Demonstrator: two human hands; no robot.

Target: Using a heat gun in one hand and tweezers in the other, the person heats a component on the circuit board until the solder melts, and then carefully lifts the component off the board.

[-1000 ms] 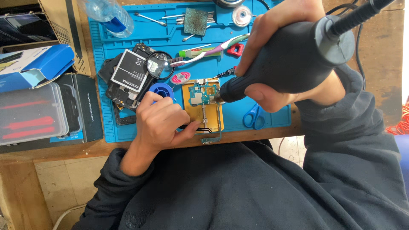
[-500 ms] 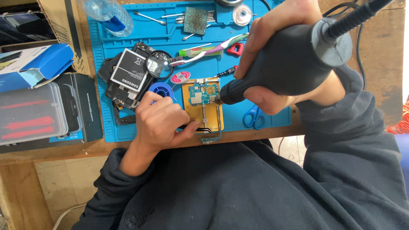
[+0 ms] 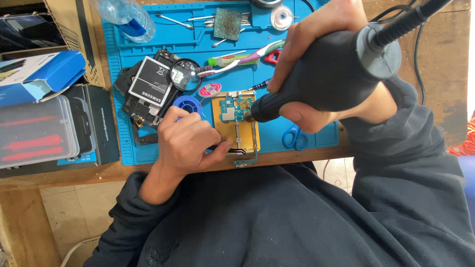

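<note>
Your right hand (image 3: 321, 44) grips a thick black hot-air handpiece (image 3: 326, 74), cable trailing from its rear, angled down to the left so its metal nozzle sits just above a small green circuit board (image 3: 232, 108). The board is clamped flat in a yellow holder (image 3: 236, 129) on the blue mat. Your left hand (image 3: 185, 143) pinches black tweezers (image 3: 236, 151) lying low across the holder's near end.

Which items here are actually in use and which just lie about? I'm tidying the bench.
In use:
- right hand gripping the black corded hot-air handle
- left hand with thin black tweezers
- green circuit board on its yellow holder

Lying about:
- blue-handled scissors
- toothbrush
- clear plastic bottle
- round magnifier
</note>
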